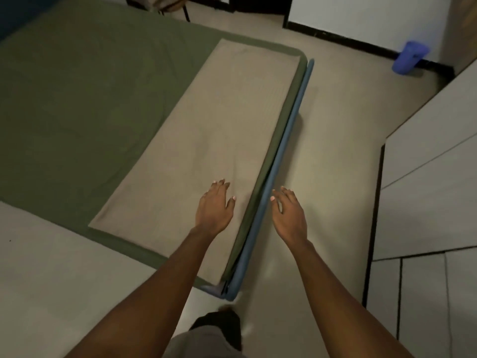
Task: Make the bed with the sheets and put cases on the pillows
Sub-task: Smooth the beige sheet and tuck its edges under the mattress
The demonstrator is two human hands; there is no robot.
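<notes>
The bed [36, 156] is covered with a green sheet [77, 99] that lies smooth over the mattress. On top of it, along the bed's right edge, lies a tan sheet [206, 140] folded into a long flat strip, reaching from the far corner almost to the near corner. A blue bed frame [284, 164] shows as a narrow rail just beside the green sheet's edge.

Both arms reach forward. The left hand [215, 205] is over the near part of the tan sheet, palm down, fingers straight and slightly spread; whether it touches the cloth cannot be told. The right hand [289, 213] is just beyond the rail, above the pale floor [335, 125], fingers loose and holding nothing.

A pale cabinet [426, 164] stands to the right. A blurred blue object [410, 58] sits by the far wall.
</notes>
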